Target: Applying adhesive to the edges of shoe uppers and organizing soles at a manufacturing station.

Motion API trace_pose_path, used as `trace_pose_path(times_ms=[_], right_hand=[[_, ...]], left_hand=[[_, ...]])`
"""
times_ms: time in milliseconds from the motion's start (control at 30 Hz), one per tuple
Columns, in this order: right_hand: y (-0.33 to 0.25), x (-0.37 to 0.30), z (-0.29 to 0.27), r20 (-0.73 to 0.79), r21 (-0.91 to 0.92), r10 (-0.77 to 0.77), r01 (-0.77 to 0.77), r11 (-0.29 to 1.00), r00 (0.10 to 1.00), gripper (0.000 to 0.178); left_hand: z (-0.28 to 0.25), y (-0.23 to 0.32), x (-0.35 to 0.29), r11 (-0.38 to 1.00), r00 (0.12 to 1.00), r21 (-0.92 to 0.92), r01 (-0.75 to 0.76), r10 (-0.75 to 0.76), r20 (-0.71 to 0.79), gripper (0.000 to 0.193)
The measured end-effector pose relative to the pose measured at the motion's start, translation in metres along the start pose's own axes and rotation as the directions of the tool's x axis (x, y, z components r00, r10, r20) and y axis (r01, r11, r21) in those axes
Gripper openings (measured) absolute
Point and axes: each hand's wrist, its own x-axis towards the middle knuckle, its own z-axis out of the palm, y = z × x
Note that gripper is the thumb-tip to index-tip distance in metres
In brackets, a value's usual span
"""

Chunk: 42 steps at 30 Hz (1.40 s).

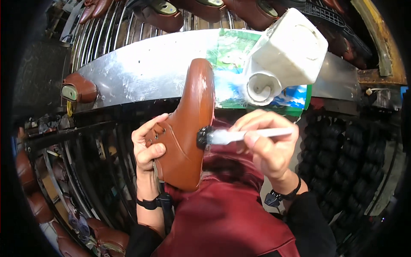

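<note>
A brown leather shoe upper, shaped as if on a last, is held in front of me with its toe pointing away over the bench edge. My left hand is closed around its opening, thumb and fingers by the lace eyelets. My right hand grips the white handle of a brush. The brush's dark bristles press against the shoe's right lower edge, about midway along. Glossy streaks show on that side towards the toe. Beyond my right hand a white plastic container lies tilted, its round cup-like mouth open.
The metal bench curves across in front, with a green and blue printed sheet under the container. Another brown shoe sits at its left end. More shoes lie on the roller rack behind; racks stand left, dark stacked items right.
</note>
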Motion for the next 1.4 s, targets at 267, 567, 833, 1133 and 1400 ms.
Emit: trace_pose_path(times_ms=[267,567,833,1133,1400], right_hand=[[0.009,-0.054,0.023,0.33,-0.244,-0.171,0.258,0.935,0.928,0.016],[-0.009,-0.035,0.024,0.302,-0.265,-0.182,0.265,0.927,0.936,0.02],[-0.025,-0.012,0.024,0.525,-0.213,-0.35,0.518,0.828,0.776,0.025],[-0.021,0.079,0.018,0.667,-0.081,-0.33,0.506,0.859,0.668,0.028],[0.05,0.049,0.034,0.063,0.261,0.101,-0.114,0.959,0.993,0.012]], left_hand=[[-0.008,0.002,0.014,0.999,0.999,-0.039,-0.038,0.037,-0.021,0.055],[0.013,0.022,0.016,0.996,0.994,-0.084,-0.018,0.008,-0.112,0.04],[0.035,0.018,0.002,0.842,0.981,-0.536,0.059,-0.148,-0.125,0.038],[0.037,-0.002,-0.002,0.914,0.975,-0.397,-0.086,-0.005,-0.221,0.037],[0.02,0.037,0.028,0.95,0.925,-0.295,-0.105,-0.016,-0.38,0.038]])
